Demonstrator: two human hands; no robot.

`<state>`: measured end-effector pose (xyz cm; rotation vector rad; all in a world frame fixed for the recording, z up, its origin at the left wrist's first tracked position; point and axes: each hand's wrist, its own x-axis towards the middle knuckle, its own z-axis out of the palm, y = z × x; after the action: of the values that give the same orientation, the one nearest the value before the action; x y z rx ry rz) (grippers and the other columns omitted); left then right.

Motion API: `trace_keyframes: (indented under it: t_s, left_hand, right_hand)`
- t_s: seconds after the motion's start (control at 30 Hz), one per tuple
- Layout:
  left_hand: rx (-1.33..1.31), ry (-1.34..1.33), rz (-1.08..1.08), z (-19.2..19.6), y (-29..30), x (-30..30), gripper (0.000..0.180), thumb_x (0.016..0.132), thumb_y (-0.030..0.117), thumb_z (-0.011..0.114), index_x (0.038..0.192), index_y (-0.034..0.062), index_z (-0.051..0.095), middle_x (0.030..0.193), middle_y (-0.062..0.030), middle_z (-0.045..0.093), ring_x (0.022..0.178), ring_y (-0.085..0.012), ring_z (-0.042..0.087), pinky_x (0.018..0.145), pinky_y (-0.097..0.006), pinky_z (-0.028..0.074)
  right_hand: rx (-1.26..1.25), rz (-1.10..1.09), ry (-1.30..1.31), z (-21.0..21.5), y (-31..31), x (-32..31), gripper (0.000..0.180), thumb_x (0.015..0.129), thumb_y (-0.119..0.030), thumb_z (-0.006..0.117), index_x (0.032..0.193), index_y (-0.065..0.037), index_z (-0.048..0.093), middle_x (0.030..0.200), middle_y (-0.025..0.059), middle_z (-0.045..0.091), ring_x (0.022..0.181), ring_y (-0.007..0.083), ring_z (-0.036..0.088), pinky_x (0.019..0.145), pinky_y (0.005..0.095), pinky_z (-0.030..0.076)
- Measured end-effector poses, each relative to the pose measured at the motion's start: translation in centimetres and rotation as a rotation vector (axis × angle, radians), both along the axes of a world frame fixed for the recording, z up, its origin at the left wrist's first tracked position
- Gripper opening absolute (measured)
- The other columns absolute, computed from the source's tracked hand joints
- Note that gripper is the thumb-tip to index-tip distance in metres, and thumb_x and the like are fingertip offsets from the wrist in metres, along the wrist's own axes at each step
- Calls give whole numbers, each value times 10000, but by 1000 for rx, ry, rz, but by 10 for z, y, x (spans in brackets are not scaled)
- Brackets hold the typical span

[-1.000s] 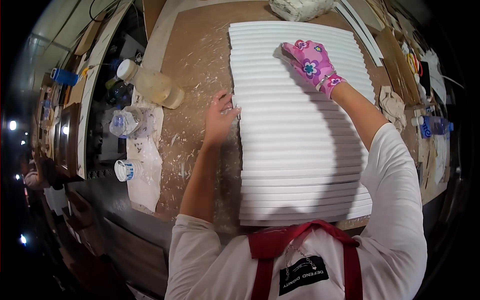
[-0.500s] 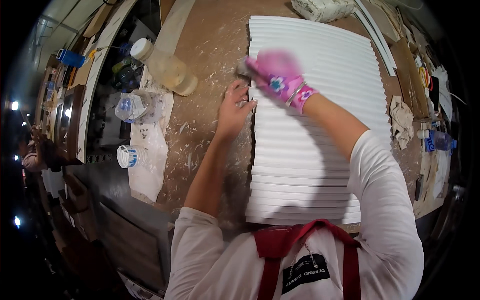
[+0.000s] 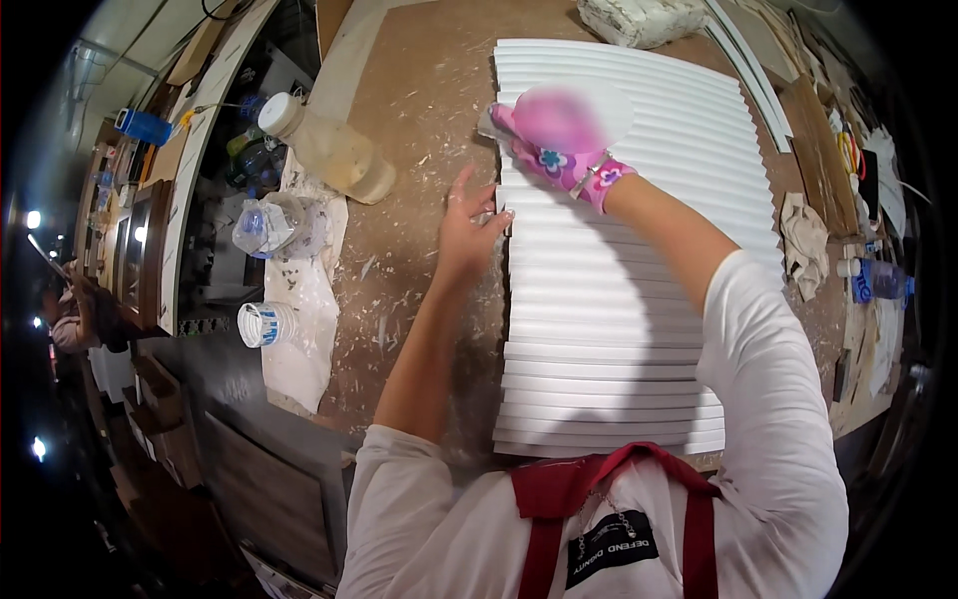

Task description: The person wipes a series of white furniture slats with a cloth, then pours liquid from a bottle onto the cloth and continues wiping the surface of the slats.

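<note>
A stack of long white strips [image 3: 619, 260], laid side by side, forms a ribbed sheet on the brown worktable. My right hand [image 3: 559, 140], in a pink flowered glove, is closed around a small flat grey piece [image 3: 489, 126] at the left ends of the upper strips. Blur covers part of that glove, and I cannot make out the piece's kind. Bare and with its fingers apart, my left hand [image 3: 473, 225] is just below, beside the strips' left ends. Its thumb tip comes close to them or touches; I cannot tell which.
On the left stand a large cloudy plastic bottle [image 3: 339, 160], a clear bottle [image 3: 274, 225] and a white ribbed cup [image 3: 265, 324] on a stained cloth [image 3: 299, 374]. A wrapped white bundle [image 3: 644, 20] lies at the far edge. A crumpled rag [image 3: 803, 245] is on the right.
The gloved right hand stays at the strips' left ends, with the grey piece shifted slightly up and left. My left hand has moved slightly down, away from the grey piece.
</note>
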<state>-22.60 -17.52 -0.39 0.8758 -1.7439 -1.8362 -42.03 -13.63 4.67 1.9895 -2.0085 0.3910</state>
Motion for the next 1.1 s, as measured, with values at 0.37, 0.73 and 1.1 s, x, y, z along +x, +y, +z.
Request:
trace_keyframes:
  t_s: [0.37, 0.73, 1.1]
  left_hand:
    - [-33, 5, 2, -11, -3, 2, 798, 802, -23, 677, 1464, 60, 239, 1278, -188, 546, 1099, -202, 518, 930, -329, 459]
    - [-45, -11, 10, -8, -3, 4, 803, 796, -31, 671, 1465, 48, 233, 1247, -179, 568, 1082, -206, 527, 936, -344, 454]
    - [-26, 11, 9, -12, -2, -1, 811, 772, -74, 654, 1459, 51, 241, 1243, -182, 569, 1060, -204, 555, 896, -311, 483]
  right_hand:
    - [98, -235, 14, 17, -23, -32, 228, 870, -197, 515, 1063, -148, 628, 959, 112, 642, 883, 280, 642, 760, 413, 502]
    - [154, 88, -32, 33, -4, 5, 269, 789, -186, 626, 1052, -144, 591, 843, 84, 597, 792, 268, 621, 686, 397, 487]
    - [248, -84, 1, 40, -10, 3, 185, 807, -203, 576, 965, -111, 603, 938, 87, 619, 871, 279, 637, 758, 385, 497]
